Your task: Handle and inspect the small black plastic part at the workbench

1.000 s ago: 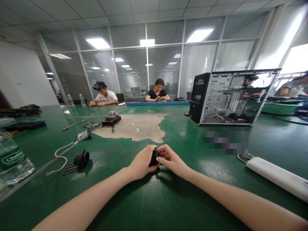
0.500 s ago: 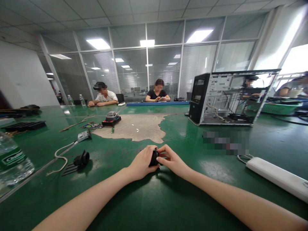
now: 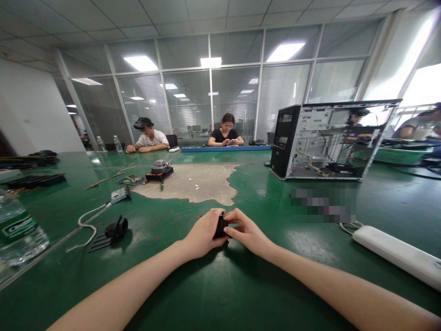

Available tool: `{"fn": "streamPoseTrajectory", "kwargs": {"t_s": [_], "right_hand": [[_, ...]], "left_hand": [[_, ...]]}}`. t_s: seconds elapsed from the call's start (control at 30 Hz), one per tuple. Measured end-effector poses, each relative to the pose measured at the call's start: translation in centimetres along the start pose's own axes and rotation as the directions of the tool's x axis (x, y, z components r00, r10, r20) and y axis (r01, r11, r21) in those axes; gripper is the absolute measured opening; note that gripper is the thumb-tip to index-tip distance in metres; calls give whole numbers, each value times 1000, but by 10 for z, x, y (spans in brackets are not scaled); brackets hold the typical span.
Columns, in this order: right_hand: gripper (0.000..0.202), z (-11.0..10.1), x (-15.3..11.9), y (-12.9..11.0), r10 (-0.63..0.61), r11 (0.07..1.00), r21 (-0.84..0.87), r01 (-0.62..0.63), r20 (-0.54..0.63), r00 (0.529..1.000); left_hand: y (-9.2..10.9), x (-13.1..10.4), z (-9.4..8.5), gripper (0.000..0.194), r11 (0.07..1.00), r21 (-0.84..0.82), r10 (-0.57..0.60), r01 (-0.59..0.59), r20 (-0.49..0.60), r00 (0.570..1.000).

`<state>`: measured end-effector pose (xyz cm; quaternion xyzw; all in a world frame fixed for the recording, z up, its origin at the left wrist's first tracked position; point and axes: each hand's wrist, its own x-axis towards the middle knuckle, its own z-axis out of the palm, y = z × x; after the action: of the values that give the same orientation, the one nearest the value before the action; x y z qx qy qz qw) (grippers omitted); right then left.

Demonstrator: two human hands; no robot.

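1. Black part point(image 3: 221, 228) sat between the two hands, much of it hidden by fingers; whether it rested on the green table point(image 3: 179, 294) below could not be told.
2. Left hand point(image 3: 206, 232) was curled closed round it, fingers over the top and thumb beneath: a firm-looking hold, best used as the steady side.
3. Right hand point(image 3: 243, 230) had thumb and bent forefinger drawn close in a pinch on its right edge; how hard they pressed did not show.
4. Light, even fingertip force seemed the sound choice, since a skewed push might have tilted the part.
5. Well left of the grip lay a black piece point(image 3: 117, 228); well right, a white strip point(image 3: 396, 255).
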<state>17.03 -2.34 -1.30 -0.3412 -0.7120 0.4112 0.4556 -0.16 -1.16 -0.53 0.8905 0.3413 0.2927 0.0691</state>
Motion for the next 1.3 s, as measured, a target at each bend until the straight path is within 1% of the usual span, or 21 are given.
{"fn": "streamPoseTrajectory", "kwargs": {"t_s": [0.13, 0.33, 0.53, 0.7, 0.83, 1.0, 1.1, 1.23, 1.3], "right_hand": [[27, -1, 1, -2, 49, 999, 5, -49, 7, 999], [24, -1, 0, -4, 45, 997, 67, -49, 58, 997], [22, 0, 1, -3, 44, 997, 69, -46, 18, 999], [28, -1, 1, -2, 65, 998, 21, -65, 17, 998], [25, -1, 1, -3, 49, 998, 45, -51, 45, 998], [20, 0, 1, -1, 20, 998, 60, -20, 5, 1000], [21, -1, 2, 0, 33, 998, 53, -34, 13, 999], [27, -1, 2, -1, 67, 997, 25, -67, 13, 998], [26, -1, 1, -3, 82, 996, 28, -83, 29, 996]], "left_hand": [[0, 0, 0, 56, 1000, -7, -6, 6, 3, 1000], [0, 0, 1, 56, 1000, -23, -7, 7, -1, 1000], [0, 0, 1, 56, 1000, -6, 4, -4, -8, 1000], [-1, 0, 1, 55, 1000, -19, 3, -3, -5, 1000], [-1, 0, 1, 57, 1000, -20, 2, -2, 1, 1000], [-1, 0, 1, 57, 1000, -9, 7, -8, -6, 1000], [-1, 0, 1, 58, 1000, 0, 5, -5, -7, 1000], [-1, 0, 1, 56, 1000, 13, 5, -5, 1, 1000], [-1, 1, 0, 56, 1000, 16, 8, -8, 6, 1000]]}}
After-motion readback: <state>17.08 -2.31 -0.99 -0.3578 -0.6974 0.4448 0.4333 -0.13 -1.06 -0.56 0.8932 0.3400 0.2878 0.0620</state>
